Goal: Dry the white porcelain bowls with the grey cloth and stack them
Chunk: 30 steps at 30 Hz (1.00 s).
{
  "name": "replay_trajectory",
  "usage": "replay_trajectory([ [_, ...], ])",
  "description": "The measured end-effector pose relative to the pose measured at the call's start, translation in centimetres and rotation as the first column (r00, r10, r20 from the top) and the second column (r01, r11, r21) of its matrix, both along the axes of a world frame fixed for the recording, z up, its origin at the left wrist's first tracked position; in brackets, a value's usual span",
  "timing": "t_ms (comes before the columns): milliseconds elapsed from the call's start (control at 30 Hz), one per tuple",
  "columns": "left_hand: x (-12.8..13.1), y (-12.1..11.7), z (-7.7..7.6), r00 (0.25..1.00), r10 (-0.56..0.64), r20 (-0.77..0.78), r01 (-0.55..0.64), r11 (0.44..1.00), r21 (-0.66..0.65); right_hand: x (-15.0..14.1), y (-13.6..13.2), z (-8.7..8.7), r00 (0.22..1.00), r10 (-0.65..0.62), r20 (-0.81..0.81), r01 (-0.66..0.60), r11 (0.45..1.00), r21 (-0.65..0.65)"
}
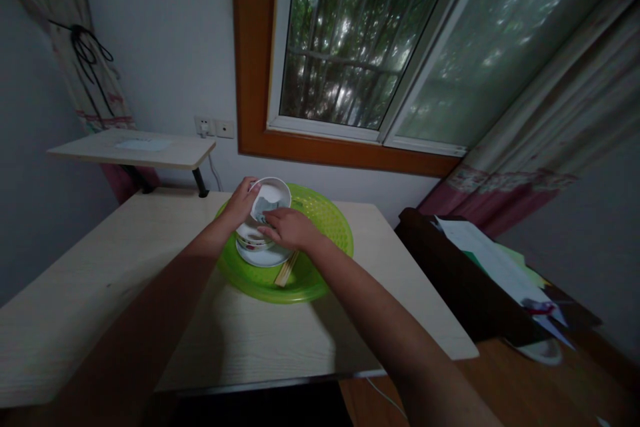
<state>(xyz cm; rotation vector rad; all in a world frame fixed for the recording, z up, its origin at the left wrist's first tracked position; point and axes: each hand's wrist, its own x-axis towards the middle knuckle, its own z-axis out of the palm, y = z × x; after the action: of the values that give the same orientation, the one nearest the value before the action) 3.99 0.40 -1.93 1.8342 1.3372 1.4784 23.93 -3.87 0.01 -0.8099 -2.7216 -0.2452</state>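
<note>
A white bowl point(274, 189) is tilted above the green basket, its inside facing me. My left hand point(244, 200) grips its left rim, fingers closed round the edge. My right hand point(290, 227) presses a grey cloth point(265, 205) against the inside of the bowl; its fingers are bent over the cloth. Below are more stacked white bowls point(254, 244), partly hidden by my hands, and a white plate point(265, 257) under them. Wooden chopsticks point(286, 271) lie beside the plate in the round green plastic basket point(325, 213).
The basket stands on a pale wooden table point(270, 347). At the back left is a raised shelf point(185, 155) with a sheet of paper on it. Papers point(485, 257) lie on a dark piece of furniture point(435, 280) to the right. A window point(350, 47) is behind.
</note>
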Motion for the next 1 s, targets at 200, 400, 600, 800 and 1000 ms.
replay_trajectory([
  [200, 0.08, 0.50, -0.03, 1.000, -0.005, -0.028, 0.007, 0.998, 0.060, 0.26, 0.52, 0.21, 0.990, -0.140, -0.031, 0.143, 0.976, 0.165],
  [400, 0.12, 0.39, 0.15, 0.999, 0.022, -0.026, -0.020, 0.996, 0.083, -0.01, 0.22, 0.05, 0.985, -0.162, -0.054, 0.169, 0.972, 0.164],
  [600, -0.05, 0.46, 0.04, 0.997, 0.028, -0.072, -0.021, 0.995, 0.099, 0.19, 0.00, -0.21, 0.999, 0.031, -0.019, -0.032, 0.998, -0.054],
  [800, -0.03, 0.36, -0.03, 0.999, 0.020, -0.048, -0.015, 0.993, 0.118, 0.31, -0.14, -0.12, 0.990, 0.091, -0.104, -0.111, 0.973, -0.200],
  [1000, -0.06, 0.43, -0.06, 0.996, 0.023, -0.082, -0.016, 0.996, 0.086, 0.28, 0.38, 0.45, 0.999, -0.045, 0.012, 0.045, 0.998, -0.032],
])
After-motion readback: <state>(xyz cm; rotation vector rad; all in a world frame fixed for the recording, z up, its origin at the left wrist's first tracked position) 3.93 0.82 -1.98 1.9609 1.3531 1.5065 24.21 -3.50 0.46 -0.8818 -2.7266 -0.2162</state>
